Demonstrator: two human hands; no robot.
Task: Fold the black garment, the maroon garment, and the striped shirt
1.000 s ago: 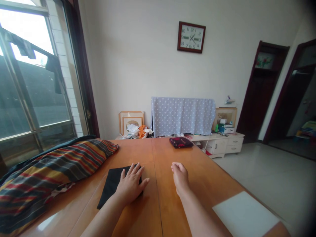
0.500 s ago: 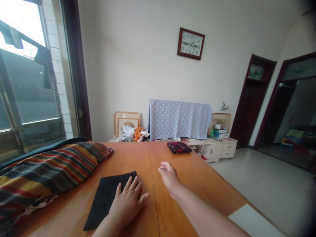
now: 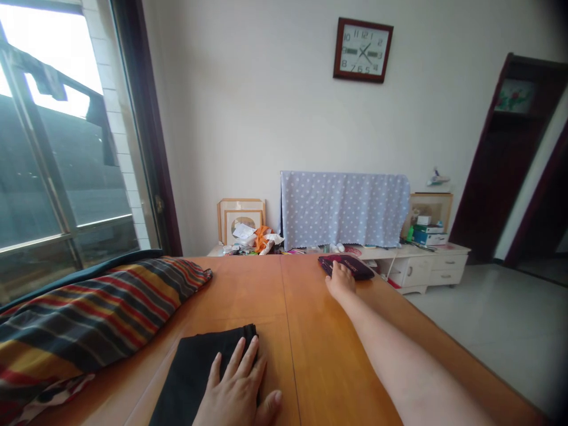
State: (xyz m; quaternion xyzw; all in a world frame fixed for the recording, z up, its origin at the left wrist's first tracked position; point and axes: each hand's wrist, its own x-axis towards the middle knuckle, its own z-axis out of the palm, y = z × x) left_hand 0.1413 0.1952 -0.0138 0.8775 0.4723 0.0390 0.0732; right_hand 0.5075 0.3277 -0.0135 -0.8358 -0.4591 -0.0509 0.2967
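Note:
A folded black cloth [image 3: 190,367] lies on the wooden table, close to me. My left hand [image 3: 239,381] rests flat on its right side, fingers spread and thumb out over the wood. Farther off, near the table's far edge, is a folded dark purple cloth [image 3: 361,269] with pale lettering and a reddish patch. My right arm stretches out to it, and my right hand [image 3: 341,281] is at its near left side with the fingers extended over it. Whether those fingertips press on the cloth is hard to see.
Along the table's left side lies a long striped cloth bundle [image 3: 106,313]. Past the far edge stands a low white cabinet [image 3: 415,272] with a polka-dot cover [image 3: 341,207], picture frames [image 3: 242,216] and clutter. The table [image 3: 328,367] drops off to floor on the right.
My right hand has moved forward and right, from above the mid-table to the dark purple cloth, and its curled fingers have extended. My left hand stays on the black cloth. The view has shifted.

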